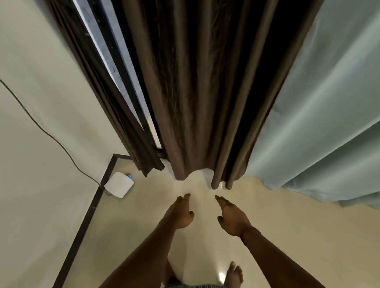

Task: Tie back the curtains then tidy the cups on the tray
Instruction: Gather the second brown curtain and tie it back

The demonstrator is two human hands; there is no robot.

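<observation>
A dark brown curtain (182,89) hangs in loose folds down the middle, its hem just above the floor. A narrower brown panel (127,129) hangs to its left, with a strip of window showing between them. A pale green curtain (326,107) hangs on the right. My left hand (180,213) and my right hand (231,216) reach forward side by side below the brown hem, fingers extended, holding nothing and apart from the fabric. No cups or tray are in view.
A white box-shaped device (119,184) lies on the floor in the left corner, with a dark cable (42,130) running up the cream wall. A dark skirting strip (83,227) edges the wall. My bare foot (234,274) stands on the cream floor.
</observation>
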